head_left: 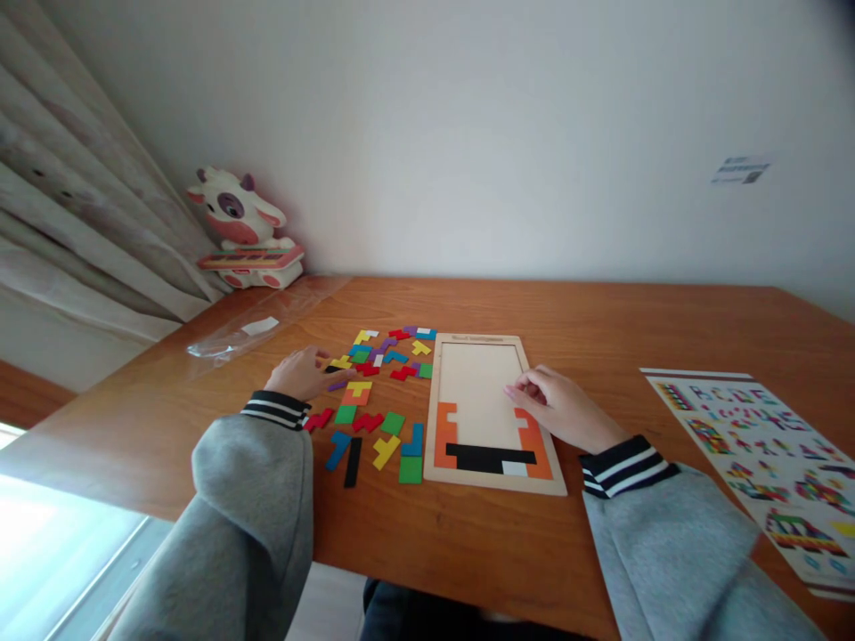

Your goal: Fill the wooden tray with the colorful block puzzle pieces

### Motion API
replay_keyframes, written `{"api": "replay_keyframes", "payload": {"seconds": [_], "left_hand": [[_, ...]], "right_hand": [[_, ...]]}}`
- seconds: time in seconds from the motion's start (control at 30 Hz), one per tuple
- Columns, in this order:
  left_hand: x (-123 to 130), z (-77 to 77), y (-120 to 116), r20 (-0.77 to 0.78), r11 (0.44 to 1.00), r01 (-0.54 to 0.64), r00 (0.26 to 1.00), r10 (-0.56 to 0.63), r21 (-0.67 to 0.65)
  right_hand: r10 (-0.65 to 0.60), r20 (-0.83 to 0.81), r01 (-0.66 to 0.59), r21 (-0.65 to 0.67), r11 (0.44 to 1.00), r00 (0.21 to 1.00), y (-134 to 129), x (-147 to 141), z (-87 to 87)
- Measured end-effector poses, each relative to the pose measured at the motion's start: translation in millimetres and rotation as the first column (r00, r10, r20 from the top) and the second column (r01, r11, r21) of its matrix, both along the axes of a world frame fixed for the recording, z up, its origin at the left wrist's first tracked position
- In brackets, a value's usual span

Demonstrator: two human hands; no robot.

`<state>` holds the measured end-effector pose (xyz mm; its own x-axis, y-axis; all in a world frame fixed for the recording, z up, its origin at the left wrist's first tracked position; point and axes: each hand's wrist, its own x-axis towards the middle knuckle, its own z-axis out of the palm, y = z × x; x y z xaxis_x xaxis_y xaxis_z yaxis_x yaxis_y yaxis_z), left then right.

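My left hand (300,374) reaches over loose wooden puzzle pieces, fingers stretched out beside a small black piece (332,369) and a purple piece (337,386). Over the right rim of the wooden puzzle tray (431,418), my right hand (551,401) has its fingers curled together; whatever they may hold is hidden. Just below them lies an orange piece (531,441) along the tray's right side. Another orange piece (445,436) lines the left side, with black pieces (484,458) and a white piece (514,468) between them at the near end.
Several coloured pieces, among them a yellow piece (386,452) and a green square (411,470), lie left of the tray. A printed pattern sheet (754,445) is on the right. A clear plastic bag (260,329) and a toy cow with keyboard (247,231) stand back left.
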<state>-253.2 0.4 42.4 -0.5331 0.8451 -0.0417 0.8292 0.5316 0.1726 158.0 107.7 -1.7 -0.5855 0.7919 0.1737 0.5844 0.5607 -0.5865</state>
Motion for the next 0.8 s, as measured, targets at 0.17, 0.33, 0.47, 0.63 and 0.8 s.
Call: {"api": "replay_keyframes", "payload": {"seconds": [0.17,0.33,0.47,0.63,0.8], "left_hand": [[1,-4.8,5,0.034,1.0,0.012,0.999,-0.013,0.023],[0,-8.5,8,0.121,0.999,-0.017,0.993,0.011,0.046],[-3,-13.8,2,0.189,0.991,-0.031,0.982,0.007,0.128],[-9,-31.7,-4,0.354,0.948,-0.076,0.934,-0.04,0.309],[-13,-48.6,-2,0.526,0.857,-0.187,0.843,-0.111,0.48]], "right_hand": [[-0.012,0.011,0.013,-0.007,1.0,1.0,0,0,-1.5],[0.001,-0.025,-0.001,0.013,1.0,1.0,0,1,2.3],[-0.007,-0.145,0.016,0.062,0.998,0.989,-18,-14,15.4],[0.241,-0.216,-0.241,0.028,0.97,0.946,-74,-66,29.6],[0.415,-0.057,-0.411,0.073,0.909,0.908,-117,-124,28.3]]}}
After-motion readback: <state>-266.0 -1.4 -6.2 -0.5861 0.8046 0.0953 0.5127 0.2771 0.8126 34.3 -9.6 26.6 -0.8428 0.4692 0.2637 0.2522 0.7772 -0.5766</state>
